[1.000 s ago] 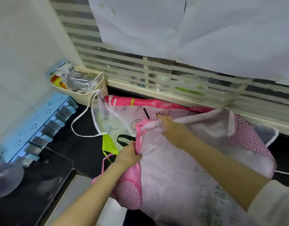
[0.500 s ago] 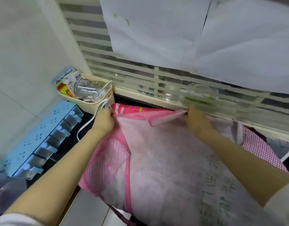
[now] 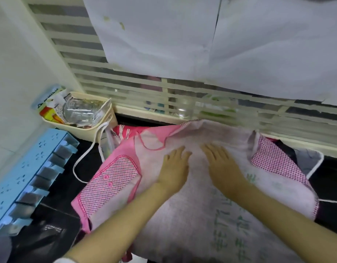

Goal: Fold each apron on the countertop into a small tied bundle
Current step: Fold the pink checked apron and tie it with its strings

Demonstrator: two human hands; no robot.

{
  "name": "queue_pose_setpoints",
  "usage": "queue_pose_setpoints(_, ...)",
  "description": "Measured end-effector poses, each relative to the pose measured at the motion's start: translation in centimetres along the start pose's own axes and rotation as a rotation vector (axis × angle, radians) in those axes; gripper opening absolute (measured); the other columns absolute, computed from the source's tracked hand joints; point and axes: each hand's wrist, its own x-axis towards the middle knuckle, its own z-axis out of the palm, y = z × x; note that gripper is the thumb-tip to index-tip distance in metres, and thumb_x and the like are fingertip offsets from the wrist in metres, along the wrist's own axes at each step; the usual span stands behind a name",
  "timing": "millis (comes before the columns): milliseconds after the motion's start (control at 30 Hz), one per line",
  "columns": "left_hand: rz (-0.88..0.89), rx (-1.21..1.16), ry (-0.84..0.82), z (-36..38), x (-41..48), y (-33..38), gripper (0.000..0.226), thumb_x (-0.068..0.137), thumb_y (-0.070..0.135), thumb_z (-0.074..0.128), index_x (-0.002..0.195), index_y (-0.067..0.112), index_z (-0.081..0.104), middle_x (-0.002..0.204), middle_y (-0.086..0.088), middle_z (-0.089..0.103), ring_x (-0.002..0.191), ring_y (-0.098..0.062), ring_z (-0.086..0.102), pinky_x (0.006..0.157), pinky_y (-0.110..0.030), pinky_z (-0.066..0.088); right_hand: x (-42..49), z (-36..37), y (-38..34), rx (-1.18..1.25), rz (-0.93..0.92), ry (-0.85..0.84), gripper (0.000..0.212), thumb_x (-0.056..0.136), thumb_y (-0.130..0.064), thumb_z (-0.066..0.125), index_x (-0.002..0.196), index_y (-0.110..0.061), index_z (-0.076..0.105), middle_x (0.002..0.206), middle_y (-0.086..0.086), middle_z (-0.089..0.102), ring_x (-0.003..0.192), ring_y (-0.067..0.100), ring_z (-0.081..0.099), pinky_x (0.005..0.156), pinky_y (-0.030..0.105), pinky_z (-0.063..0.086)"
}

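Note:
A pale pink apron [image 3: 194, 209] with pink checked pockets and green print lies spread out, inside up, across the black countertop [image 3: 57, 194]. My left hand [image 3: 174, 168] and my right hand [image 3: 221, 166] both lie flat on its upper middle, fingers straight, side by side. Another apron [image 3: 108, 143] with white straps sticks out from under its left edge, and a further one with white trim [image 3: 308, 160] shows at the right.
A cream basket [image 3: 99, 128] with a glass jar and packets stands in the back left corner. A blue rack [image 3: 29, 175] lies along the left wall. A slatted window with paper sheets runs behind the counter.
Both hands let go of the apron's top edge and came down flat onto its middle. The apron now lies spread over the aprons beneath.

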Motion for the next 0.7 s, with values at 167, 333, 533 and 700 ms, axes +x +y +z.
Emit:
queue_pose_setpoints(167, 0.146, 0.095, -0.278, 4.9, 0.4, 4.4, 0.061, 0.098, 0.028, 0.044, 0.151, 0.025, 0.013, 0.159, -0.006, -0.005, 0.145, -0.032, 0.000, 0.114, -0.054, 0.006, -5.2, -1.7, 6.2, -0.232, 0.215, -0.139, 0.107, 0.035, 0.006, 0.086, 0.131, 0.001, 0.040, 0.130, 0.032, 0.051, 0.123, 0.051, 0.042, 0.109, 0.057, 0.017)
queue_pose_setpoints(333, 0.114, 0.153, -0.392, 6.9, 1.6, 5.8, 0.064, 0.100, 0.029, 0.040, 0.151, 0.030, 0.003, 0.158, -0.007, -0.014, 0.144, -0.037, -0.008, 0.113, -0.058, 0.003, -5.8, -3.7, 10.7, -0.223, 0.439, -0.296, 0.049, 0.076, -0.014, 0.073, 0.121, -0.005, 0.056, 0.125, 0.022, 0.054, 0.108, 0.040, 0.055, 0.090, 0.046, 0.046)
queue_pose_setpoints(533, 0.064, 0.185, -0.426, 6.9, 2.2, 6.2, 0.063, 0.099, 0.023, 0.040, 0.151, 0.030, 0.005, 0.159, -0.007, -0.011, 0.145, -0.037, -0.004, 0.113, -0.057, 0.006, -5.2, -6.8, 14.6, -0.143, 0.539, -0.280, 0.023, 0.094, -0.006, 0.044, 0.114, -0.009, 0.052, 0.115, 0.010, 0.059, 0.102, 0.029, 0.058, 0.072, 0.034, 0.043)
queue_pose_setpoints(700, -0.014, 0.207, -0.440, 6.8, 2.7, 7.7, 0.063, 0.098, 0.019, 0.040, 0.151, 0.029, 0.008, 0.159, -0.008, -0.008, 0.145, -0.036, -0.002, 0.115, -0.055, 0.007, -5.9, -8.3, 18.4, 0.046, 0.777, -0.048, 0.017, 0.096, -0.006, 0.043, 0.108, -0.004, 0.054, 0.100, 0.017, 0.064, 0.085, 0.036, 0.060, 0.084, 0.047, 0.046)
